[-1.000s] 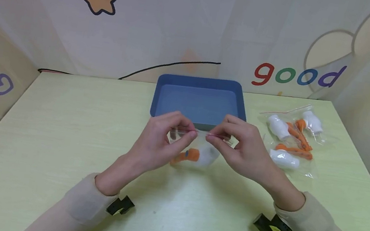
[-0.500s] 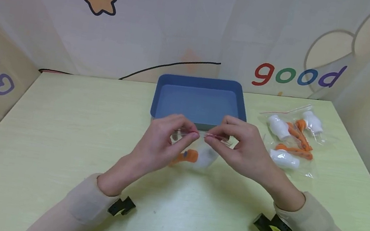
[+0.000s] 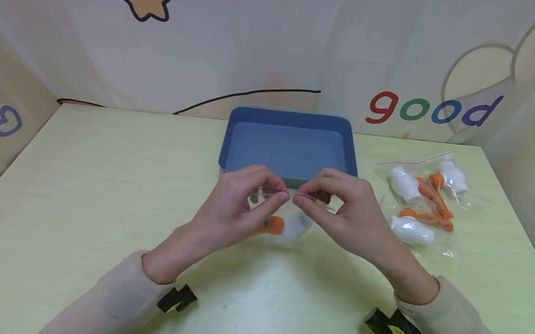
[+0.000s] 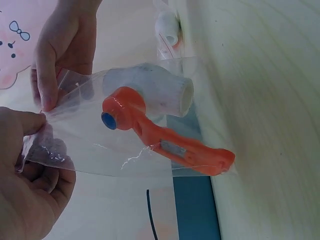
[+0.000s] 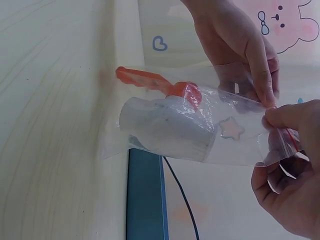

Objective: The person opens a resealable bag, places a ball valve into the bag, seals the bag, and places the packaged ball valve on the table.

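Observation:
Between my hands hangs a clear zip bag (image 4: 95, 150) with a red line along its top edge. Thumb and forefinger of my left hand (image 3: 235, 203) pinch that edge, and my right hand (image 3: 347, 212) pinches it close beside, fingertips nearly meeting. Inside the bag lie a white tubular plastic piece (image 4: 165, 92) with an open round end and an orange handle (image 4: 177, 150) with a blue cap at its ring end. In the head view my left hand partly hides the handle. The right wrist view shows the white piece (image 5: 165, 127) nearest, the orange handle behind it.
A blue tray (image 3: 292, 144) stands at the back of the table, just beyond my hands. To the right lie several clear bags (image 3: 417, 199) with white pieces and orange handles. A printed curtain (image 3: 268, 27) borders the table's back and sides.
My fingertips have drawn slightly closer together along the bag's top edge. The bag has shifted a little, and more of the orange handle is hidden behind my left hand.

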The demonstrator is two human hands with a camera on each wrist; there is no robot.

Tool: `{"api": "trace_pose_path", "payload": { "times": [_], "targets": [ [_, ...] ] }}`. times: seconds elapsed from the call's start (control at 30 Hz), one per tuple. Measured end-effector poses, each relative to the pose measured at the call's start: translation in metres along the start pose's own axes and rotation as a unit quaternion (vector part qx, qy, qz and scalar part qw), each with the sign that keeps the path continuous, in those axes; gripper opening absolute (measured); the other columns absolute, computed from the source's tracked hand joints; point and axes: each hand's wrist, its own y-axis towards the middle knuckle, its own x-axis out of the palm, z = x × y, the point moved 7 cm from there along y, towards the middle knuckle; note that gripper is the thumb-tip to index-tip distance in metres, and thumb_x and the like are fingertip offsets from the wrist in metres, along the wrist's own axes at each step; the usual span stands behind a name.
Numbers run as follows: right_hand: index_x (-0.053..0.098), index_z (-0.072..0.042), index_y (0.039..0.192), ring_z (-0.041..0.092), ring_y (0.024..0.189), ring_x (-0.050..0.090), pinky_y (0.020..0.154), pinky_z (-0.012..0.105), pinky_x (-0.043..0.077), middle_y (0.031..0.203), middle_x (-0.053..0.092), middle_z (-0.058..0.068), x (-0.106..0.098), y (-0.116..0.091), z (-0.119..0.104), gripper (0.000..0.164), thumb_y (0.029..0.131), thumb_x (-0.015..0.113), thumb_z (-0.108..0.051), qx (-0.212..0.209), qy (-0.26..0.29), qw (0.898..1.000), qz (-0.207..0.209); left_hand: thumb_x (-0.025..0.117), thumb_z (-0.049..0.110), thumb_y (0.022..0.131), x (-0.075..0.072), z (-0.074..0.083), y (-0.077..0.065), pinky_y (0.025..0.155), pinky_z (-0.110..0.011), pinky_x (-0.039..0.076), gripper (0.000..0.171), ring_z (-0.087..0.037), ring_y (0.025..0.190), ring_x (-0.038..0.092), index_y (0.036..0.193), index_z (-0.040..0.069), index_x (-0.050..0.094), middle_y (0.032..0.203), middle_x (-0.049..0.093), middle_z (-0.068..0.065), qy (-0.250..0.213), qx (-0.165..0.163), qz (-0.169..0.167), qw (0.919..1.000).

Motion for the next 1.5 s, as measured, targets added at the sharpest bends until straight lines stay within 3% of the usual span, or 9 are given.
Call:
{"api": "trace_pose_path", "payload": {
  "times": [0.43,0.83,1.07,1.5],
  "targets": [
    [0.077,-0.014,0.092,0.012,0.075,0.057,0.065,0.027,0.047,0.084,0.066,-0.010,0.002,0.000,0.001,0.017,0.087,0.078,0.002,-0.002,0.009,1.000,-0.004,0.068,0.006,0.096,0.005,0.000,-0.002,0.062,-0.032,0.050,0.002,-0.014,0.083,0.063,0.095,0.004,0.069,0.088,0.068,-0.001,0.001,0.001,-0.005,1.0000],
    [0.076,-0.014,0.097,0.012,0.078,0.060,0.067,0.026,0.051,0.088,0.067,-0.010,-0.008,-0.009,0.013,0.012,0.092,0.077,-0.003,0.056,-0.001,0.998,-0.033,0.062,0.005,0.098,-0.003,-0.003,-0.001,0.061,-0.031,0.051,0.005,-0.016,0.083,0.062,0.096,0.002,0.066,0.089,0.067,-0.004,0.016,-0.008,0.003,0.9998],
    [0.081,-0.011,0.097,0.017,0.075,0.058,0.061,0.027,0.047,0.087,0.069,-0.006,-0.013,-0.010,0.018,0.015,0.090,0.078,0.002,0.081,0.052,0.995,-0.021,0.067,-0.001,0.093,-0.008,-0.005,-0.002,0.062,-0.032,0.052,0.005,-0.013,0.079,0.062,0.095,0.004,0.067,0.088,0.069,-0.003,0.010,-0.021,0.012,0.9997],
    [0.082,-0.007,0.096,0.017,0.070,0.055,0.057,0.026,0.043,0.079,0.064,-0.003,-0.019,-0.008,0.013,0.021,0.086,0.078,0.010,0.060,0.073,0.996,0.002,0.068,0.004,0.092,-0.007,-0.001,-0.001,0.066,-0.030,0.048,0.002,-0.015,0.077,0.058,0.091,0.006,0.068,0.084,0.065,0.002,-0.006,-0.004,0.002,1.0000]
  ]
}}
